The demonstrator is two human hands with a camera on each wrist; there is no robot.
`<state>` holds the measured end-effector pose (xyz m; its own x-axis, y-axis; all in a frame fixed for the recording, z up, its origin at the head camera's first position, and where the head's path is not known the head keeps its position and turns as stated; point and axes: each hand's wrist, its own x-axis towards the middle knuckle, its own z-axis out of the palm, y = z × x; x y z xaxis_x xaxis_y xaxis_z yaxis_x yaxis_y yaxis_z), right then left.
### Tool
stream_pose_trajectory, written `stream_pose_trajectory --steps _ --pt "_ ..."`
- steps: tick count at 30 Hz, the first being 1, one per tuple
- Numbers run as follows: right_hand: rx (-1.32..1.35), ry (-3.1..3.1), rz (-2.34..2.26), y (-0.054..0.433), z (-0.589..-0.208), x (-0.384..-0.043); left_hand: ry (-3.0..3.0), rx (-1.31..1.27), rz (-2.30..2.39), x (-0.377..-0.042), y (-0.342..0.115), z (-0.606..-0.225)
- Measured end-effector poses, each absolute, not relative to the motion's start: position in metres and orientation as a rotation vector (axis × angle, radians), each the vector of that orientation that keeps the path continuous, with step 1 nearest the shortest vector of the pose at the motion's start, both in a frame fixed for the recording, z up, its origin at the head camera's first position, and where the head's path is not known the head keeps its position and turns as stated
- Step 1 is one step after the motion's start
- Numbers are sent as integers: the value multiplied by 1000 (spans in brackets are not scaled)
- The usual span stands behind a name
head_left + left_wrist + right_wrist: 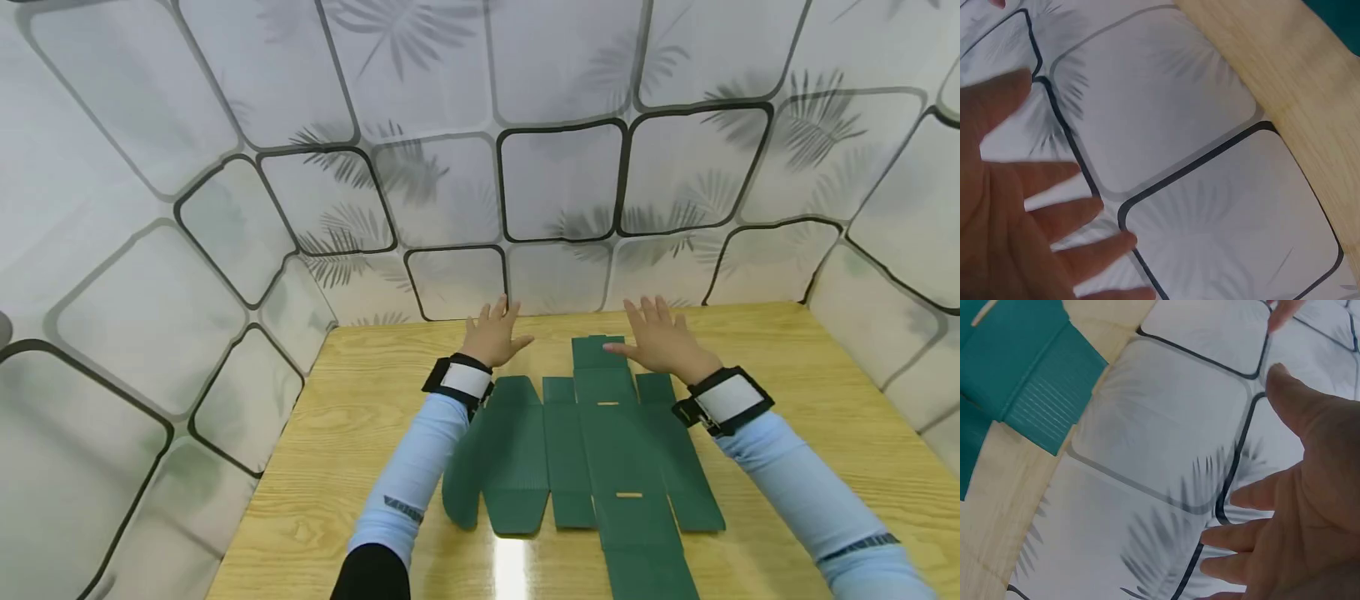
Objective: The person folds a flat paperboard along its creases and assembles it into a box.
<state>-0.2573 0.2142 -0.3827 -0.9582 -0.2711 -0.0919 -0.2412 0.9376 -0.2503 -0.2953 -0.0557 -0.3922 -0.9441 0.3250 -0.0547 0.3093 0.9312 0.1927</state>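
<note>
A flat, unfolded green cardboard box with creased panels, flaps and small slots lies on the wooden table. In the head view my left hand is raised beyond its left flaps, fingers spread and holding nothing. My right hand, also spread and bare of any object, hovers over the far right part of the cardboard. The left wrist view shows the left palm with fingers apart. In the right wrist view the right hand is stretched out, and the cardboard's ridged end flap lies to its left.
The light wooden table runs back to a patterned fabric wall with dark outlined shapes and leaf prints. Similar walls close in on the left and right. Each wrist wears a black strap with a white patch.
</note>
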Motion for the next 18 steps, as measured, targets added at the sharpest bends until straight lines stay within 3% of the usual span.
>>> stream_pose_trajectory --steps 6,12,18 --pt "-467 2845 -253 214 -421 -224 2893 745 -141 -268 -59 -419" --pt "-332 2621 -287 211 -458 -188 2724 959 -471 -245 -64 -448" --pt "-293 2598 -280 206 -484 -169 2597 999 -535 -241 -67 -469"
